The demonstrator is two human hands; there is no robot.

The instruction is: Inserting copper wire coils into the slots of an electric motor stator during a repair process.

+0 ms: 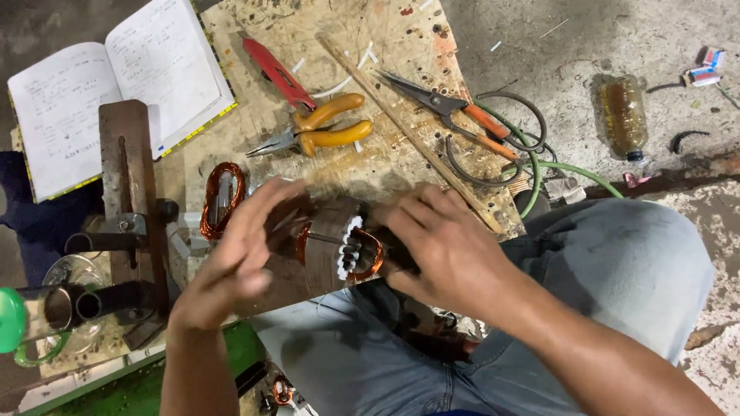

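A dark motor stator [339, 243] with copper windings and white slot insulators lies on its side at the near edge of a worn wooden board [362, 46]. My right hand [443, 246] grips its right end. My left hand [235, 254], blurred by motion, has its fingers spread against the stator's left end. A loose copper wire coil [221, 199] lies just left of my left hand.
Yellow-handled pliers [324, 132], a red tool [279, 75], orange-handled shears [462, 115], a wooden stick [401, 123] and a green wire [539, 166] lie on the board. An open notebook [116, 85] is far left, a metal winding jig [127, 216] below it, a bottle [623, 115] on the floor.
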